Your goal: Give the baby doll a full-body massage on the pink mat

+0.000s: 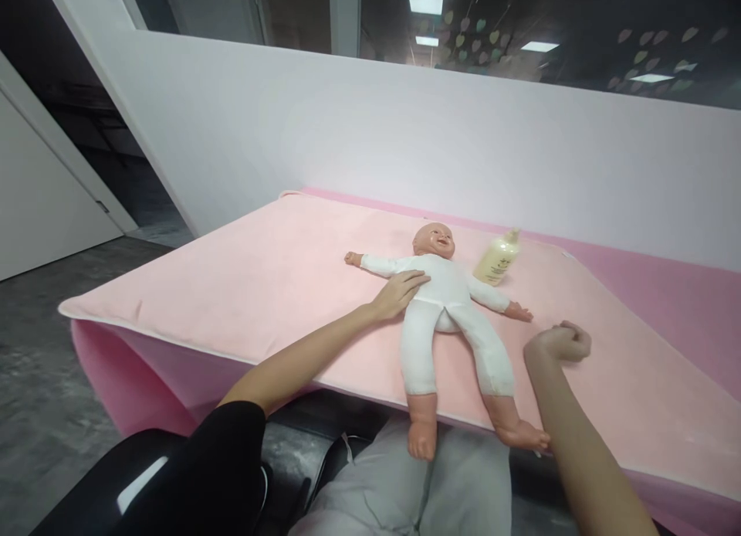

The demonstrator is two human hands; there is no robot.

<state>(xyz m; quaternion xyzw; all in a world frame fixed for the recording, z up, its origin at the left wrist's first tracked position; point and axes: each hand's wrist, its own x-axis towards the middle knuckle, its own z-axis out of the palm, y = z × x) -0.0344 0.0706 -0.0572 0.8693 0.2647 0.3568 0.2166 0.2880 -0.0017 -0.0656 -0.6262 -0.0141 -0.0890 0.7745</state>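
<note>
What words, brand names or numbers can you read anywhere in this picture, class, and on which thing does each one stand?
No text can be read.
Lotion bottle beside the baby doll: dark print on its label, too small and blurred to read.
Pink mat, doll's white suit, wall: no writing visible.

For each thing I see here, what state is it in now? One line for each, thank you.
Baby doll: lying face up, arms spread, feet over the table edge.
Lotion bottle: lying tilted beside the doll's head, cap on.
Pink cover: spread flat on the table.
Left hand: open, resting on the doll's side.
Right hand: closed in a fist, on the cover, holding nothing visible.
</note>
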